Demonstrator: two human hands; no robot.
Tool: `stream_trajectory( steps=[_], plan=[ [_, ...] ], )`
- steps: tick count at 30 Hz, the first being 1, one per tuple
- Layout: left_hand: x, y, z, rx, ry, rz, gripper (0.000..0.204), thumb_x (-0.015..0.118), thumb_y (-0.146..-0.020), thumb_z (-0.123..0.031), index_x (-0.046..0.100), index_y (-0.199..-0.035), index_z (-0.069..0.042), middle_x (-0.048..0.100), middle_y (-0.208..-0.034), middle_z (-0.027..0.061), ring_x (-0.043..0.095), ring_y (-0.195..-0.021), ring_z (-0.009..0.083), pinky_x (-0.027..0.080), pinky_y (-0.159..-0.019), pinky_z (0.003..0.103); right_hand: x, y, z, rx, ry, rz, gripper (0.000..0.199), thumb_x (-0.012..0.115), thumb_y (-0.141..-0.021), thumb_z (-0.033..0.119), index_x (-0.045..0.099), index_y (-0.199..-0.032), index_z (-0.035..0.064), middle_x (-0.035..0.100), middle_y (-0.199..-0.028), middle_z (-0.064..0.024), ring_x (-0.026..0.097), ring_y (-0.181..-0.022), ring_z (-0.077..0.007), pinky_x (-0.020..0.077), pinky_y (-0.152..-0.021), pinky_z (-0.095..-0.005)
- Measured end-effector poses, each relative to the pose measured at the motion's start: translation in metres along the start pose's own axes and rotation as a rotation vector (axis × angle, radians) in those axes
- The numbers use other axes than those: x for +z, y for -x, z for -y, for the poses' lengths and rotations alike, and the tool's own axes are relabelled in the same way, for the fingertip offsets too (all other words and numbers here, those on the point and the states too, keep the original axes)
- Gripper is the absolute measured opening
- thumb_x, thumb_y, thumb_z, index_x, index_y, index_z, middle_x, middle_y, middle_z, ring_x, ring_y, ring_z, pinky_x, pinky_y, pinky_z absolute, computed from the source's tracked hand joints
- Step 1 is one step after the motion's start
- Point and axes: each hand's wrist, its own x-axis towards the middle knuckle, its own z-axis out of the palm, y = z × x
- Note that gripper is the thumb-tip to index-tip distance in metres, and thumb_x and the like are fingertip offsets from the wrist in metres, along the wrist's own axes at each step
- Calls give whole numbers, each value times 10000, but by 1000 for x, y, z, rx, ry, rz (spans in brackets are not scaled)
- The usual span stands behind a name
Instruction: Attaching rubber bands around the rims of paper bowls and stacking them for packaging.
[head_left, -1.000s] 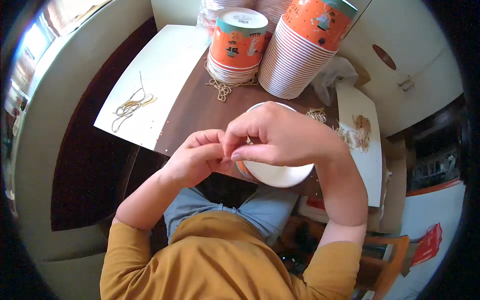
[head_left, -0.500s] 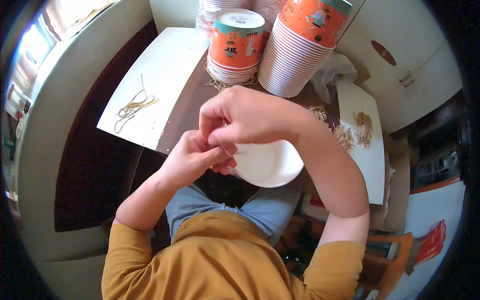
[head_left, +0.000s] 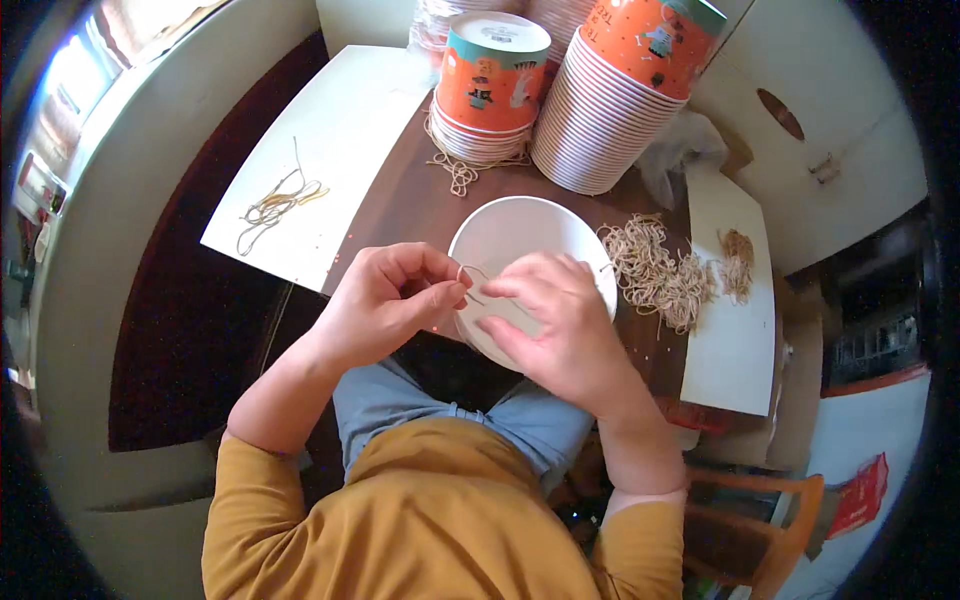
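Observation:
A paper bucket (head_left: 520, 222) with a white inside stands before me at the table's near edge, its mouth facing up. At its left rim my left hand (head_left: 378, 305) is closed, thumb and forefinger pinching a thin pale cord (head_left: 476, 268). A small loop of that cord curves out from the fingertips over the bucket. My right hand (head_left: 565, 325) is over the bucket's right side, thumb and fingers apart, with nothing visible gripped. Its fingertips are close to the loop; whether they touch it I cannot tell.
Stacks of orange printed paper buckets (head_left: 490, 85) and a taller stack (head_left: 605, 120) stand upside down at the back. Heaps of pale cords (head_left: 655, 270) lie to the right, another bunch (head_left: 737, 262) beyond. Loose cords (head_left: 275, 208) lie on the white board at left.
My right hand has drawn back from the left one, moved right and lower, and its fingers have spread. The cord loop and the bucket's far rim now show.

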Motion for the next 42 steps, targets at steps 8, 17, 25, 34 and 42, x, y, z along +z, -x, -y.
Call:
stream_trajectory(
  steps=[8, 17, 25, 34, 42],
  plan=[
    [2, 14, -11, 318, -667, -140, 132, 702, -764, -54, 648, -884, -43, 594, -685, 30, 545, -594, 124, 442, -564, 269, 15, 4, 28, -4, 101, -121, 115, 698, -720, 16, 608, -787, 43, 592, -735, -79, 592, -670, -260, 463, -616, -359],
    [13, 32, -5, 693, -864, -141, 202, 711, -698, -4, 641, -877, -67, 623, -740, 45, 583, -660, 213, 444, -629, 327, 28, 35, 62, 261, -71, -167, 104, 635, -801, -32, 584, -884, 6, 610, -748, -127, 629, -629, -250, 496, -535, -311],
    [36, 23, 31, 178, 28, -252, 71, 651, -846, -17, 632, -893, 33, 689, -822, 74, 660, -742, 95, 540, -671, 221, 53, 42, 35, 141, 209, -294, 178, 629, -789, 21, 562, -953, 20, 573, -848, -110, 623, -691, -278, 517, -587, -355],
    [34, 26, 55, 37, 497, -296, 86, 650, -833, 24, 605, -904, 41, 681, -848, 115, 663, -763, 151, 552, -721, 268, 79, 37, 14, 295, -192, -283, 184, 568, -825, -64, 614, -1000, -29, 654, -876, -108, 658, -727, -219, 536, -631, -325],
    [26, 32, 56, 53, 497, -370, 75, 637, -845, 21, 603, -908, 42, 682, -858, 107, 661, -751, 140, 543, -699, 254, 89, 33, 3, 739, -1668, -192, 180, 560, -899, 91, 664, -1015, 2, 687, -959, -79, 643, -842, -147, 519, -812, -295]
  ],
)
